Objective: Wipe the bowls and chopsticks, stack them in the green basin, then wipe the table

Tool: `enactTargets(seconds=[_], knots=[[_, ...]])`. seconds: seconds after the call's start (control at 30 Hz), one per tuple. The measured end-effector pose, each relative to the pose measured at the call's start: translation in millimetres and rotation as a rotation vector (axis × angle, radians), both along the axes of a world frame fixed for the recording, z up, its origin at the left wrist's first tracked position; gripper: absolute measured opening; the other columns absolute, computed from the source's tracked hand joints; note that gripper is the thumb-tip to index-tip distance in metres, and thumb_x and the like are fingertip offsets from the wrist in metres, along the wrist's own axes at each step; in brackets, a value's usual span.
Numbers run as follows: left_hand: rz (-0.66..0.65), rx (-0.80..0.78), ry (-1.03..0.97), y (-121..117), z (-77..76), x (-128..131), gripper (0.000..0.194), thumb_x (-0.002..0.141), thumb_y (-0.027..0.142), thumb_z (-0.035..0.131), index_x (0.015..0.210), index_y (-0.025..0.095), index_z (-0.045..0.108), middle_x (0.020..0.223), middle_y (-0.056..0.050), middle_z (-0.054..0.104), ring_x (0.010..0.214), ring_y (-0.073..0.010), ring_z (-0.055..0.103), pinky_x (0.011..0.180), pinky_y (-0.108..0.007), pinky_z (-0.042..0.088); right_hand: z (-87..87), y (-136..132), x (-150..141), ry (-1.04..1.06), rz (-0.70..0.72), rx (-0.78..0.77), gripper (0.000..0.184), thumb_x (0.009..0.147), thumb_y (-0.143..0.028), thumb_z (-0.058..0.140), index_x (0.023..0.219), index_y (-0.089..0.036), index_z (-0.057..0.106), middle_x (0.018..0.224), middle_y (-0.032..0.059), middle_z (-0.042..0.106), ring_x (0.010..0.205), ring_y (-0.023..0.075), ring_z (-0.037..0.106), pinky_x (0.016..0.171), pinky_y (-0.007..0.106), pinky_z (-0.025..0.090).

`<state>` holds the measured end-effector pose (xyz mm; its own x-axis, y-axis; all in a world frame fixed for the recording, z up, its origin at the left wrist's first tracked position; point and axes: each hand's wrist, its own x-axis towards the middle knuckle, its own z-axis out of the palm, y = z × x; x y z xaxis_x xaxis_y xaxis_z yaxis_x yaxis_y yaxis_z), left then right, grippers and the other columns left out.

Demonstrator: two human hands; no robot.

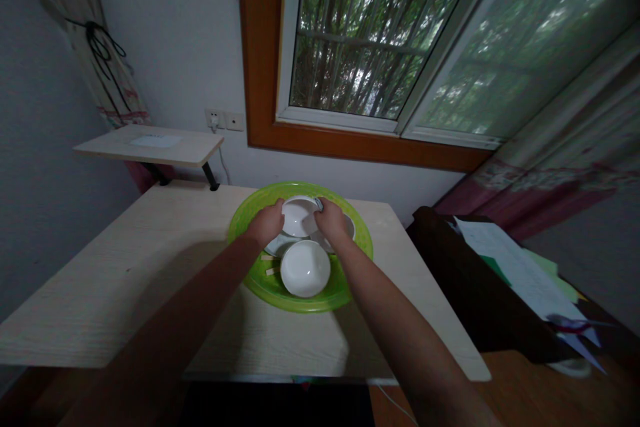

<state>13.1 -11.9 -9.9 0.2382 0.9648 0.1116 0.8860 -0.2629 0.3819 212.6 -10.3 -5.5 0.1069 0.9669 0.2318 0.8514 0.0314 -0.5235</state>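
One small raised shelf [165, 141] stands well left of the grip and behind it, on the pale wooden table [100, 260], too far off to be knocked. Closer in, the left hand [269, 221] grasps the left rim of a white bowl [300, 217]; the fingers under it are hidden, so I cannot tell how deep the hold goes. If this hand slackened first, the bowl would probably tip leftward onto the white plate [281, 244] just below it and chip an edge.

Slightly left of the grip and nearer the body, two pale sticks [269, 257], likely chopsticks, show their ends; a dragging wrist could roll them. The held bowl sits between the two hands, over the rear half of the round green tray [320, 304]. Whether it hangs free or rests on the dishes beneath is unclear. Directly in front of the grip, a second white bowl [305, 269] lies close; pulling the held one straight toward the body might clack the two together.

The right hand [330, 220] pinches the opposite rim. A third white bowl [349, 232], partly covered by that hand, is just beside and below it, so an uneven lift could catch its lip. Smooth glazed rims, if wet, would make slipping likelier.
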Motion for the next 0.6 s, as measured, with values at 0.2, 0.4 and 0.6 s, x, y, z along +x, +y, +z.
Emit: enactTargets(seconds=[0.2, 0.4, 0.6], knots=[[0.001, 0.069, 0.085, -8, 12.2, 1, 0.043, 0.099, 0.012, 0.035, 0.138, 0.016, 0.054, 0.113, -0.018, 0.074, 0.102, -0.0288, 0.073, 0.088, -0.037, 0.054, 2.0, -5, -5, -0.086, 0.066, -0.027, 0.033, 0.086, -0.015, 0.056, 0.114, -0.023, 0.071, 0.118, 0.0082, 0.075, 0.11, 0.0238, 0.068, 0.093, 0.029, 0.049], [0.011, 0.149, 0.107, -13, 17.1, 4, 0.051, 0.097, 0.008, 0.036, 0.144, 0.018, 0.053, 0.132, -0.018, 0.066, 0.11, -0.0263, 0.07, 0.098, -0.037, 0.052, 2.5, -4, -8, -0.079, 0.088, -0.045, 0.026, 0.093, -0.022, 0.055, 0.109, -0.019, 0.074, 0.113, 0.0122, 0.077, 0.106, 0.0249, 0.071, 0.092, 0.03, 0.05], [0.132, 0.127, -0.102, -7, 15.6, 4, 0.046, 0.093, 0.021, 0.051, 0.138, 0.015, 0.056, 0.127, -0.017, 0.071, 0.116, -0.0286, 0.068, 0.103, -0.037, 0.051, -9.6, 8, -5, 0.277, -0.014, -0.062, 0.032, 0.093, -0.027, 0.055, 0.118, -0.016, 0.071, 0.112, 0.0116, 0.077, 0.101, 0.0233, 0.073, 0.091, 0.031, 0.055]])
